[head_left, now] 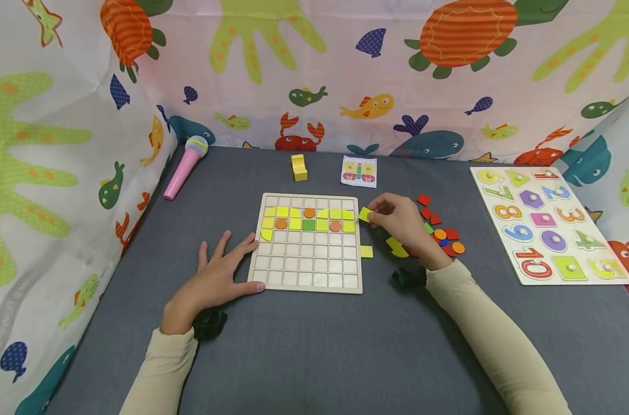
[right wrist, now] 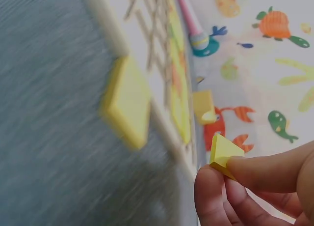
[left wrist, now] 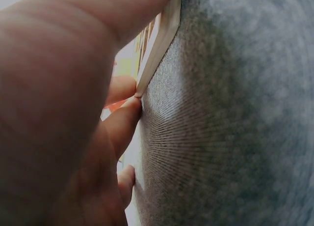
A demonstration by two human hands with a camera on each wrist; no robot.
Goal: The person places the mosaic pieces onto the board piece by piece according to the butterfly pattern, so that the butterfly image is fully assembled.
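Note:
My right hand (head_left: 404, 226) pinches a yellow square tile (head_left: 364, 214) between thumb and fingers, just off the right edge of the wooden grid board (head_left: 306, 280). The right wrist view shows that pinched tile (right wrist: 225, 154) close up. My left hand (head_left: 213, 282) lies spread at the board's left edge, its thumb and a fingertip touching it. Two upper rows of the board hold yellow pieces, orange discs (head_left: 309, 212) and a green square (head_left: 308, 225); a yellow rounded piece (head_left: 266, 234) sits below at the left. Another yellow square (head_left: 366, 252) lies against the board's right edge.
Loose red, yellow, green, orange and blue pieces (head_left: 451, 234) lie beside and partly behind my right hand. Behind the board are a yellow block (head_left: 299, 168) and a pattern card (head_left: 358, 172). A pink microphone (head_left: 182, 170) lies back left, a number board (head_left: 544, 219) at right.

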